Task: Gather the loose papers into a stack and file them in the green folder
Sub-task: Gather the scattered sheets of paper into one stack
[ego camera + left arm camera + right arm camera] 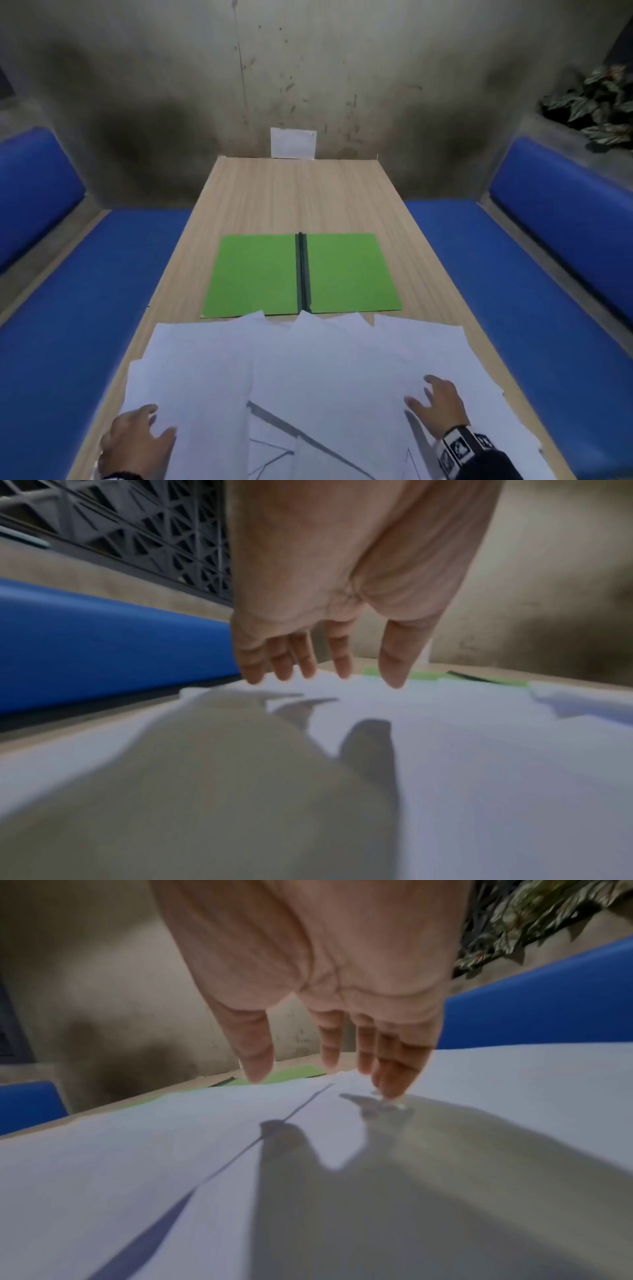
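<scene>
A stained concrete wall (308, 68) backs a narrow wooden table (291, 192) flanked by blue benches (496, 274), with a potted plant (599, 102) off to the right. From my remote seat I see the loose papers (308, 363) fanned across the near end of the table, overlapping at odd angles, their far corners just covering the near edge of the green folder (301, 274), which lies open and flat beyond them with its dark spine up the middle. A small white card (293, 143) leans at the table's far end.

My left hand (137, 442) hangs over the left side of the spread, fingers straight and loosely splayed, holding nothing; the wrist view shows its fingertips (284, 669) just clear of the top sheet. My right hand (436, 406) is likewise spread flat and empty over the right side, and its outer fingertips (394, 1088) appear to touch the paper.

I judge these sheets light, thin and floppy, quick to slide over one another and over the smooth tabletop, and easy to crease or dog-ear at the corners. The sound hold, I reckon, is at the two outer edges: flat palms sweeping inward to square the pile, then a pinch along one long side with the other hand supporting underneath.
</scene>
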`<state>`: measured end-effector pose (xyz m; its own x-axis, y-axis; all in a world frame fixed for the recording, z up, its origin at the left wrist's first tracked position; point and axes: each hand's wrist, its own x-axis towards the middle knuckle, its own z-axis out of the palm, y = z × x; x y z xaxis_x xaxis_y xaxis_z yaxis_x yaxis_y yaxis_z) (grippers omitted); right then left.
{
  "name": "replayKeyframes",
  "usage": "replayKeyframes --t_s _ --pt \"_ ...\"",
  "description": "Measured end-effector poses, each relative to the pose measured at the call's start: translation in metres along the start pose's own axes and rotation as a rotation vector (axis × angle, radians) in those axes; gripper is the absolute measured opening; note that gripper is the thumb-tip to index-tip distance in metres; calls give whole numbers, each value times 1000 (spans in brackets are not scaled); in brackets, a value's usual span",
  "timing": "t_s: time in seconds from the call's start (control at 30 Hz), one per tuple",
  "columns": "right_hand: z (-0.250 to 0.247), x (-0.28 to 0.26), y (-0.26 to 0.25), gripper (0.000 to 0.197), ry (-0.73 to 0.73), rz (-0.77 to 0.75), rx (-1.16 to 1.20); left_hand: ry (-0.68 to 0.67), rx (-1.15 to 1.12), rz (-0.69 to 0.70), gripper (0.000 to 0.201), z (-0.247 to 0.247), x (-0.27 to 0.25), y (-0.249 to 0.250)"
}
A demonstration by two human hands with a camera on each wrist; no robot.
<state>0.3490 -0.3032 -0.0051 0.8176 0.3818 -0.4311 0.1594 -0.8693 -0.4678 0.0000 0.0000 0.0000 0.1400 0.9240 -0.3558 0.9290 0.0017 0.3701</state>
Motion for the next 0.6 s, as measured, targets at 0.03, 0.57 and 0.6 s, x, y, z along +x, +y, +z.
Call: replayKeyframes --t_s 0.03,0.57,0.6 --pt "1 7 -6 74 32 -36 -30 -2 24 -58 60 -2 4 -6" --pt "-2 19 -42 16 -49 46 -191 84 259 -177 80 -10 -7 -19" --pt "-6 19 -31 15 -5 81 -148 73 255 -183 73 -12 -7 -19"
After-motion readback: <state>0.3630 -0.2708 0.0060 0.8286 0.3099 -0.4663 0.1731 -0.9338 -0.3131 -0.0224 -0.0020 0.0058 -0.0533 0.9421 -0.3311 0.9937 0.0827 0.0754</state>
